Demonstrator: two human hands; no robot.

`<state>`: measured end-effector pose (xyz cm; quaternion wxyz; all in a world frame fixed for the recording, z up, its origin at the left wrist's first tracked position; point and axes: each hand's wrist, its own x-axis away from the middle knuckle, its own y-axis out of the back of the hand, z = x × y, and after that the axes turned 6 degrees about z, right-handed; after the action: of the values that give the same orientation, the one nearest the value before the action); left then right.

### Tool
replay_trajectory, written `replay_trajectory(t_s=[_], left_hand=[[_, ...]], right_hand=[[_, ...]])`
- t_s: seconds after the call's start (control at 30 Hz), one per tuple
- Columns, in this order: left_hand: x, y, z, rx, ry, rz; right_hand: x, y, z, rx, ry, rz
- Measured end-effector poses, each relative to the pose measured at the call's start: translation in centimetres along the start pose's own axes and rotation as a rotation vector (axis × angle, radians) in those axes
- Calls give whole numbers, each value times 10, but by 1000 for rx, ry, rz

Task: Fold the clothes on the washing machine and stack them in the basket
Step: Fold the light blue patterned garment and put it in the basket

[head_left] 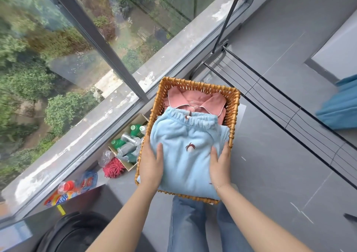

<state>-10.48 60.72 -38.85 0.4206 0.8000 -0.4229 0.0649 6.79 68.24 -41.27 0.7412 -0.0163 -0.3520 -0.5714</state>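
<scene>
We lowered the folded blue trousers [185,151] into the wicker basket [234,104], left hand [151,164] and right hand [220,164] clasping their sides; soft and light, they seemed best carried by the edges.

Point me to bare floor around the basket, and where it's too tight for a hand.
Free: grey floor right of the wicker basket, up to the drying rack lines. Crowded: left of the basket, the cardboard box of bottles and red duster fill the gap to the window. Inside, blue garment covers most of the pink one; both hands, left and right, flank it.
</scene>
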Motion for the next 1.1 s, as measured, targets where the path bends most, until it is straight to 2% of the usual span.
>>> replay_trajectory(t_s=[0.07, 0.13, 0.17, 0.23, 0.33, 0.87, 1.0, 1.1], left_hand=[[9, 1, 0, -296, -280, -125], [7, -8, -3, -470, -515, -99], [2, -14, -6, -514, -552, -49], [-11, -28, -5, -599, -517, 41], [-35, -39, 9, -690, -493, 74], [-66, -73, 51, -616, -610, -42], [-65, -72, 48, -636, -599, -38], [-57, -65, 40, -669, -570, 11]], right_hand=[[22, 3, 6, 225, 240, -97], [30, -3, 9, 507, 499, -68], [26, -8, 8, 616, 565, -18], [4, -15, 6, 736, 505, 51], [-29, -17, -8, 768, 373, 106], [-58, -40, -44, 743, 393, 69], [-55, -39, -40, 840, 391, 32], [-49, -33, -30, 905, 347, 67]])
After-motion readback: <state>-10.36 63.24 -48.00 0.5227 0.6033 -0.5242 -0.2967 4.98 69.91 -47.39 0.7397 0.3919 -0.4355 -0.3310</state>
